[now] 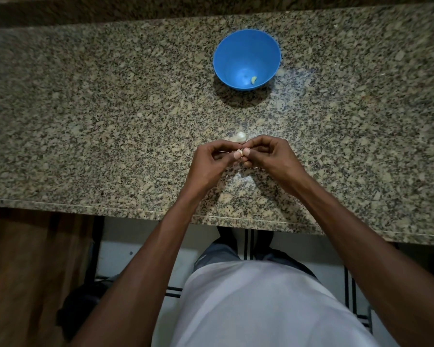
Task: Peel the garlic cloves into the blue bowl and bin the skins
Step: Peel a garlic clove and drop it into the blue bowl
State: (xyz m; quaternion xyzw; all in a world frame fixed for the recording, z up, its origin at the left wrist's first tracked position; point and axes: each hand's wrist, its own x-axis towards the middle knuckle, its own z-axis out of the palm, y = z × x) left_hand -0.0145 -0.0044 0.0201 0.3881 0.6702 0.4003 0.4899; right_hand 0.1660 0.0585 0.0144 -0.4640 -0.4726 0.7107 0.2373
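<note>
Granite counter (110, 116) spans the view, speckled tan and black; near edge runs across the lower middle. Below it, pale tiled floor (140, 251) with dark stripes, and the person's white shirt (261, 309).

Blue bowl (246, 59) sits upright toward the far side of the counter, well apart from the hands. One peeled clove (253, 80) lies at the bowl's bottom, against the near wall.

Left hand (211, 161) and right hand (268, 154) meet over the counter near its front edge, fingers curled, thumb tips together, both pinching one small clove (241, 152) with papery skin showing.

Garlic piece (240, 137), whitish, rests on the counter just beyond the fingertips.
</note>
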